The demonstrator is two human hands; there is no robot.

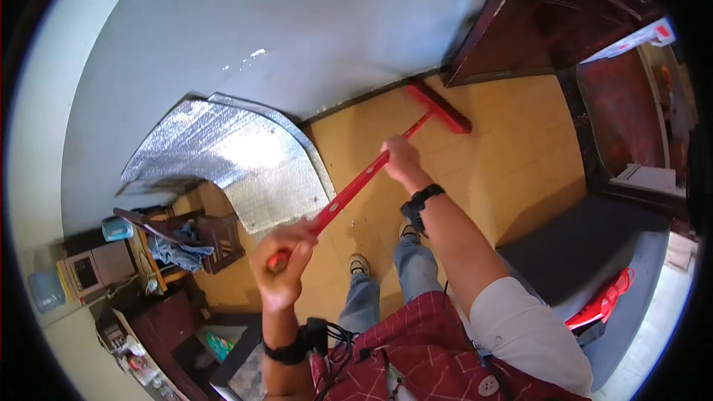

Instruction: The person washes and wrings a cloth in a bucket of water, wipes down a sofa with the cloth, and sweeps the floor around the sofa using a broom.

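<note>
A red push broom (349,191) runs slantwise across the middle of the view. Its wide red head (440,109) rests on the floor near the foot of the wall. My left hand (284,258) is wrapped round the handle close to its upper end, which pokes out by the thumb. Farther down the handle, my right hand (401,160) is closed round it. Black straps with small devices sit on both wrists. A few pale bits (353,223) lie on the floor below the handle.
Shiny silver foil sheets (278,193) lean against the grey wall (297,22) at left. A wooden chair (223,241) holds denim clothing. A dark wooden door (512,30) stands at the back right, and a dark padded seat (579,252) with a red cloth (605,301) is at right.
</note>
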